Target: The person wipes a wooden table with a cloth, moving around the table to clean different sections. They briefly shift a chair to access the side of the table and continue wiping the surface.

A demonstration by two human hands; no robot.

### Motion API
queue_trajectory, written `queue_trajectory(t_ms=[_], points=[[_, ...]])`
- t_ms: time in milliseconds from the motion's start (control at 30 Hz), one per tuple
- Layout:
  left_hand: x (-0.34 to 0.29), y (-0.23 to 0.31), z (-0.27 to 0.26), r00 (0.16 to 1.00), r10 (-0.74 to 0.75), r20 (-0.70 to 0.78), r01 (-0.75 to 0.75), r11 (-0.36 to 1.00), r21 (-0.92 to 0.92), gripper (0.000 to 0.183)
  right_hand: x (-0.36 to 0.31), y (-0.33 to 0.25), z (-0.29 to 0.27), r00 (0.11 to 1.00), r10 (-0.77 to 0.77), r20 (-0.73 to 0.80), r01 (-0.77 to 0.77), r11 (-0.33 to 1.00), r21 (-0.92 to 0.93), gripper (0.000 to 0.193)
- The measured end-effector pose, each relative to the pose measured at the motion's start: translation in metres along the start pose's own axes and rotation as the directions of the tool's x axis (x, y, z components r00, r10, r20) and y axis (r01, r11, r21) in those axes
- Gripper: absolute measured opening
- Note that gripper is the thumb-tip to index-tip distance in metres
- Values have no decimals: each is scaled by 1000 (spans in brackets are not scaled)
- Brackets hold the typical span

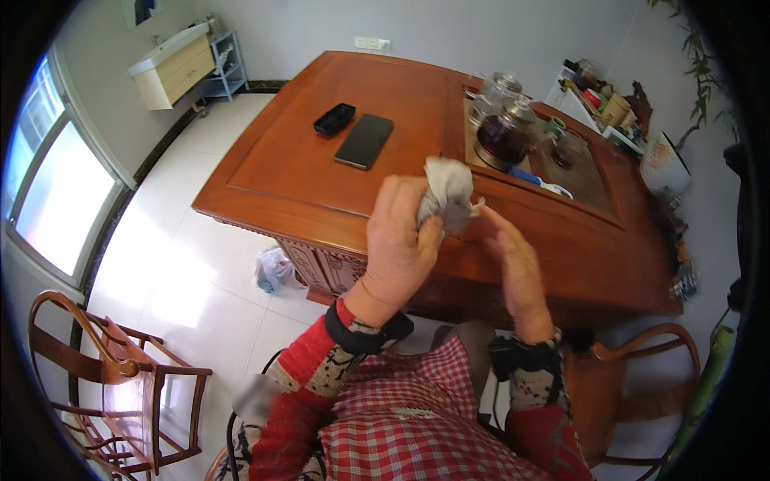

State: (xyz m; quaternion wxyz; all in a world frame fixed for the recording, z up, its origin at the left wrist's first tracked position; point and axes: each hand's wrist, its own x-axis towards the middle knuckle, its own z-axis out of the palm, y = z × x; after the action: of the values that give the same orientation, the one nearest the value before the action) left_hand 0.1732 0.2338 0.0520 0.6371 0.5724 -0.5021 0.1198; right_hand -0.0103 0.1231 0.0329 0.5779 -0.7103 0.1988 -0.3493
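Observation:
My left hand [399, 236] is closed round a crumpled light grey cloth [449, 183], held up over the near edge of the wooden desk [281, 152]. Below the cloth's folds is a blurred greyish patch that I cannot make out. Just to the right, my right hand [517, 268] has its fingers stretched out, with the fingertips close to the cloth; whether they touch it is unclear. Beyond my hands, a black phone [364, 142] lies flat on the desk beside a small black case [334, 119].
On the right, a glass teapot of dark tea [505, 138], a clear glass pot [497, 90] and a blue-and-white brush [542, 183] rest on an inset tea tray [589, 188]. Wooden chairs [132, 361] flank me. A plastic bag [277, 271] sits on the floor by the desk.

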Motion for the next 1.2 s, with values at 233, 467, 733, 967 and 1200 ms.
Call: queue_trajectory(t_ms=[233,467,733,967,1200], points=[[2,-33,-10,879,-86,468,-236,775,587,57,-9,40,-55,951,37,-306,-222,773,-594,42],[-28,-80,26,793,-156,589,-215,833,510,55,-18,59,-51,969,6,-245,-232,346,-909,45],[-30,-109,-79,809,-179,560,-277,724,632,51,-16,54,-47,960,68,-273,-279,347,-895,48],[1,-178,-191,894,-305,328,-161,464,871,45,-15,61,-48,969,26,-245,-241,315,-918,48],[36,-246,-243,906,-407,117,50,377,925,40,-11,68,-49,978,-66,-199,-173,282,-944,46]])
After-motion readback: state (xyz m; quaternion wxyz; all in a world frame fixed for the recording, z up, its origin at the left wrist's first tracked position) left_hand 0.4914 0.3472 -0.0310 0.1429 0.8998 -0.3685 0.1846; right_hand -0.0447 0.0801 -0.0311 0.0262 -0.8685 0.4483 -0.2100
